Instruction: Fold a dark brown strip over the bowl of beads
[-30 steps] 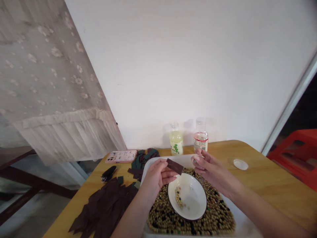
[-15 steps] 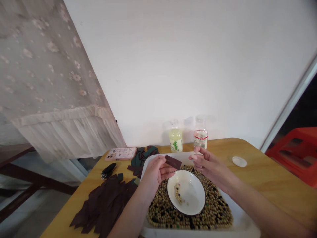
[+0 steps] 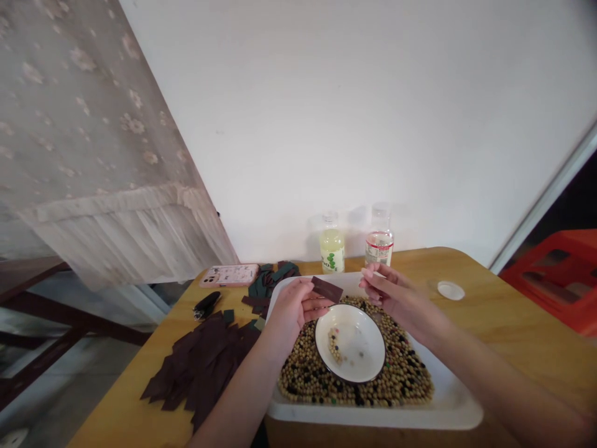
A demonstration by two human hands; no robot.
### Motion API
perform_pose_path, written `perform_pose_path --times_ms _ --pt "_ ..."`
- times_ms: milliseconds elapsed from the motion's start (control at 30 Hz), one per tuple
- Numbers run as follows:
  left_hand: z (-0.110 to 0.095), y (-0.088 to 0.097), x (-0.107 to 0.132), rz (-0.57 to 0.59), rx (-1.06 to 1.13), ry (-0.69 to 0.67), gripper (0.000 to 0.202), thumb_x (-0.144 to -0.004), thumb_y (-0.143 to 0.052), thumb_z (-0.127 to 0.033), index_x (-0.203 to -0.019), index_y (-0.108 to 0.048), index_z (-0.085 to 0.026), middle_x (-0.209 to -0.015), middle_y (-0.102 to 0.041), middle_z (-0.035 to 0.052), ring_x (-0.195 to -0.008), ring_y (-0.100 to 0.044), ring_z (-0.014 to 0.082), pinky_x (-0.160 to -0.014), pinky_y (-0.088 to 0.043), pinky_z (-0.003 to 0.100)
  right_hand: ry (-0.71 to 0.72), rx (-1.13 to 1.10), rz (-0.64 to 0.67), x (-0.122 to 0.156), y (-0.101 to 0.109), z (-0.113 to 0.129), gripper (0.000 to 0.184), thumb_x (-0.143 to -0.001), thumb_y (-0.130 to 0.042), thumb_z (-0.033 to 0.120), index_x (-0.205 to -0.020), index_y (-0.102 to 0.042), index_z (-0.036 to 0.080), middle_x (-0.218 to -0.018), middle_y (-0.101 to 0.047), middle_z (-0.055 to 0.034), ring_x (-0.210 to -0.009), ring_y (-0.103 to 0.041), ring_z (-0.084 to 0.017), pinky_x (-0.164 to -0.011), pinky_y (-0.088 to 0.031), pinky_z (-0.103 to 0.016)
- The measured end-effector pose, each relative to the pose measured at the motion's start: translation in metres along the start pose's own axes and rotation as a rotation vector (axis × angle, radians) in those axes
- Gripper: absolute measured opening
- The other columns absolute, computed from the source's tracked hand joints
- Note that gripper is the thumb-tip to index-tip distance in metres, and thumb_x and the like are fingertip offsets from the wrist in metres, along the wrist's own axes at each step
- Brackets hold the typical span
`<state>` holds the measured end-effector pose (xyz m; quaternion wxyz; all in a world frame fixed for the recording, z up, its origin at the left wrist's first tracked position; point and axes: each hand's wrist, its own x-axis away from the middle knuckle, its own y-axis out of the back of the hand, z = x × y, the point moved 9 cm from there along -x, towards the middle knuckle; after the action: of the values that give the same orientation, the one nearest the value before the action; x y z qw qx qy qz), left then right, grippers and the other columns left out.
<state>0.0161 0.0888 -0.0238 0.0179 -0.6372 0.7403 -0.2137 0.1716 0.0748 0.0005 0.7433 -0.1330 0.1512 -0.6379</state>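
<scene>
My left hand [image 3: 298,306] pinches a dark brown rectangular strip [image 3: 327,290], perhaps sandpaper, above the far left rim of a white bowl [image 3: 368,367]. Fingers of my right hand [image 3: 385,286] are drawn together beyond the bowl's far right side, and I cannot make out anything between them. A small cluster of beads [image 3: 334,348] lies on the left of the bowl's inside, and a blurred greyish spot [image 3: 360,354] shows nearer its middle. Under the bowl, many tan and black beads [image 3: 405,379] fill a white tray [image 3: 448,407].
Dark brown strips [image 3: 200,367] are heaped left of the tray, with dark green pieces [image 3: 265,280] behind. A phone [image 3: 229,275], a black key fob [image 3: 206,305] and a white lid [image 3: 451,290] lie on the table. Two bottles [image 3: 332,249] stand by the wall; a red stool [image 3: 555,274] is right.
The view has tilted slightly down. A blurred greyish spot has appeared in the bowl, and the small item at my right fingertips no longer shows. The strip stays in my left hand.
</scene>
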Motion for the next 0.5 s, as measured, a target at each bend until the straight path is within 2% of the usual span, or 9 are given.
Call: perform_pose_path --times_ms 133,200,333,500 --pt "-0.001 0.001 -0.001 -0.001 -0.026 -0.025 0.011 -0.071 -0.054 -0.024 -0.077 -0.049 -0.016 -0.059 -0.064 0.002 -0.056 -0.064 0.0154 -0.05 -0.05 0.022 0.091 0.268 -0.069 0.001 0.003 0.009 0.022 -0.076 -0.059 0.041 -0.08 -0.048 0.023 -0.069 -0.059 0.0014 -0.053 -0.039 -0.011 -0.053 -0.031 -0.025" --pt "-0.001 0.0 -0.002 0.008 -0.065 -0.029 0.013 -0.07 -0.056 -0.025 -0.076 -0.049 -0.016 -0.059 -0.063 0.002 -0.056 -0.064 0.0159 -0.051 -0.05 0.022 0.124 0.389 -0.056 0.002 0.001 0.01 0.021 -0.078 -0.055 0.042 -0.086 -0.046 0.024 -0.07 -0.061 0.0012 -0.055 -0.043 -0.012 -0.055 -0.033 -0.026" --pt "0.004 -0.009 0.002 0.104 -0.197 -0.004 0.014 -0.071 -0.054 -0.029 -0.074 -0.049 -0.016 -0.061 -0.064 0.0034 -0.06 -0.065 0.0173 -0.053 -0.05 0.024 0.11 0.539 0.0 0.003 -0.004 0.003 0.021 -0.08 -0.051 0.042 -0.089 -0.044 0.024 -0.07 -0.061 0.0013 -0.065 -0.052 -0.016 -0.059 -0.037 -0.027" --pt "0.008 -0.023 0.011 0.209 -0.386 -0.023 0.01 -0.073 -0.05 -0.028 -0.076 -0.049 -0.018 -0.066 -0.066 0.0036 -0.059 -0.064 0.0158 -0.056 -0.049 0.023 0.16 0.691 -0.032 0.003 -0.004 0.003 0.021 -0.078 -0.054 0.04 -0.09 -0.044 0.025 -0.071 -0.061 0.0007 -0.067 -0.055 -0.018 -0.058 -0.038 -0.028"
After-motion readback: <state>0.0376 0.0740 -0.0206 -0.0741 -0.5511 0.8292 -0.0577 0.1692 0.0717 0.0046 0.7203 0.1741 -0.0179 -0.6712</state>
